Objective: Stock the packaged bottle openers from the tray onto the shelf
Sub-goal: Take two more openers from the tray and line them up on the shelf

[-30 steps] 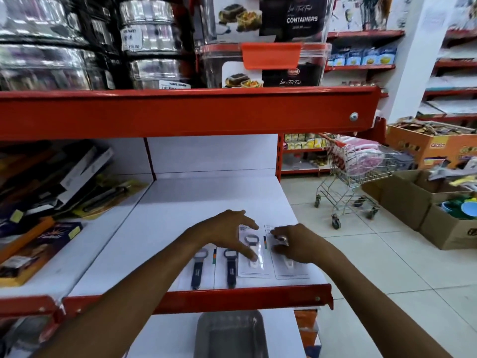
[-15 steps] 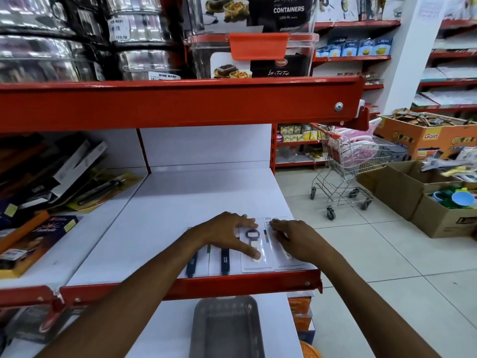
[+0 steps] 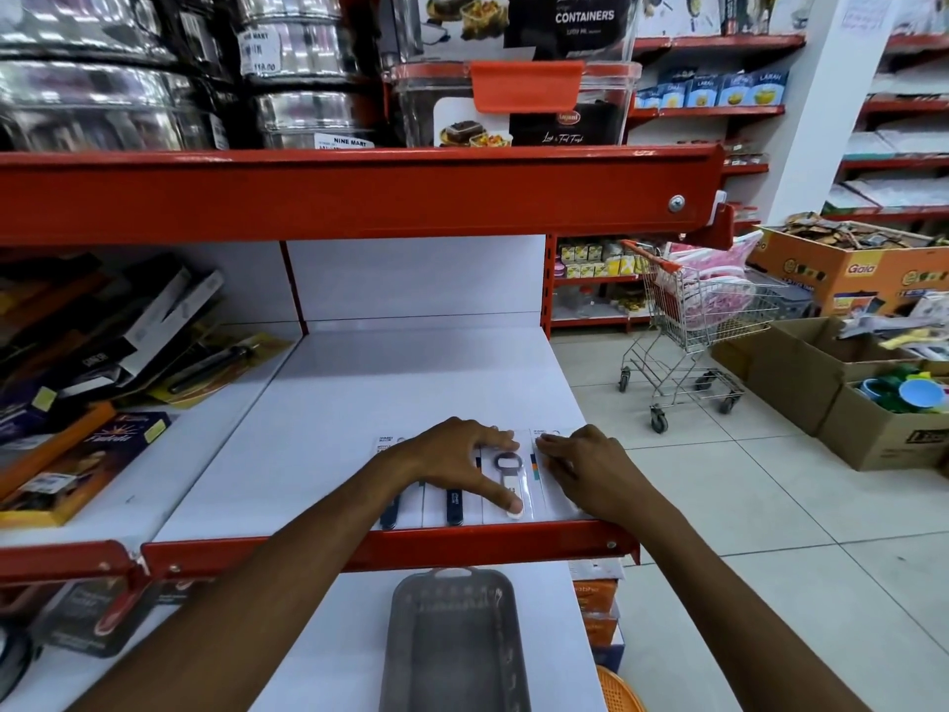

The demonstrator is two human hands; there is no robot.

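Several packaged bottle openers lie side by side at the front edge of the white shelf. Two have dark blue handles and one has a white handle. My left hand is spread flat over the middle packs, with one fingertip on the white handle's lower end. My right hand rests flat on the rightmost pack and hides most of it, its fingertips at the pack's top left corner. The grey tray sits on the shelf below and looks empty.
A red rail edges the shelf front, and a red beam runs overhead with steel pots and containers above it. Boxed knives and tools fill the bay to the left. A small shopping trolley and cardboard boxes stand in the aisle to the right.
Both hands stay on the row of packs. My left fingertip has slid slightly down the white-handled opener, and my right hand has flattened on the rightmost pack.
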